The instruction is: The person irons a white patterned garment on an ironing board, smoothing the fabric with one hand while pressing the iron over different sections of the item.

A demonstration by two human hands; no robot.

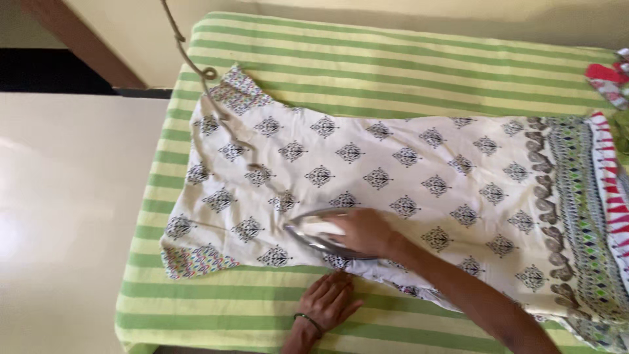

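Gripping a shiny metal iron (321,234) on the cream printed cotton garment's (406,177) near hem, right hand (367,231) closed, tip pointing left along its long axis, left hand (327,300) flat open just nearer on the green-striped tabletop (393,59).

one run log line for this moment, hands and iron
right hand: grips iron on printed garment | left hand: flat at garment's near edge | cord: trails up-left | surface: green striped cloth

**Striped Pad, Printed Garment**

Green-and-cream striped padded surface (393,59). Spread flat across it, from nine to three o'clock: cream printed garment (406,170). At two o'clock, on the edge: red-and-white cloth (612,78). At six o'clock, resting on bare stripes: left hand (327,301).
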